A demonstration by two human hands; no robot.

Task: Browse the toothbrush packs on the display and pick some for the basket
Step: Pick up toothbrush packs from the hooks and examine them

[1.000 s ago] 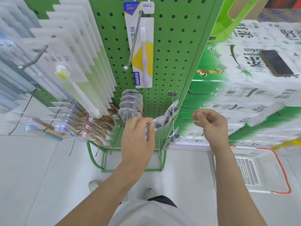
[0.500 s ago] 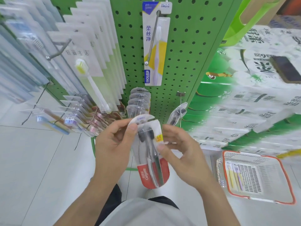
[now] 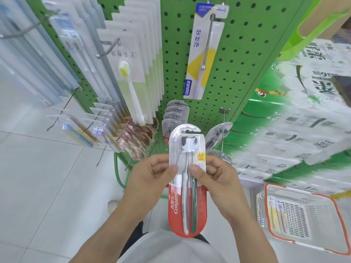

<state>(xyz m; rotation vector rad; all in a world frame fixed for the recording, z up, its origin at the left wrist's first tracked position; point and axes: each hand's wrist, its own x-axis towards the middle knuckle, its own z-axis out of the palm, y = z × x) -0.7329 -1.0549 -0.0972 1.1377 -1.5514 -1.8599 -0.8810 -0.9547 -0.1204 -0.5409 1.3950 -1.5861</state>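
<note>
A red and clear Colgate toothbrush pack (image 3: 187, 205) with two dark-bristled brushes stands upright in front of me. My left hand (image 3: 150, 179) pinches its left edge and my right hand (image 3: 218, 179) pinches its right edge, thumbs on the front. Behind it, the green pegboard display (image 3: 237, 54) carries more packs: a blue and yellow single-brush pack (image 3: 203, 54) on a hook, white and pale green packs (image 3: 133, 76), and matching Colgate packs (image 3: 175, 114) lower down. The white basket with an orange rim (image 3: 336, 211) sits on the floor at lower right, holding one toothbrush pack (image 3: 278, 215).
Stacked green and white tissue packs (image 3: 296, 120) fill the right side, with a dark phone (image 3: 341, 86) lying on top. Small colourful toothbrush packs (image 3: 98, 133) hang low on the left. Pale floor tiles (image 3: 38, 177) stretch to the left. Bare metal hooks stick out of the pegboard.
A second ago my left hand was pulling the pack off a low hook. Both hands now hold it upright, closer to me, and my view has tilted down towards the basket.
</note>
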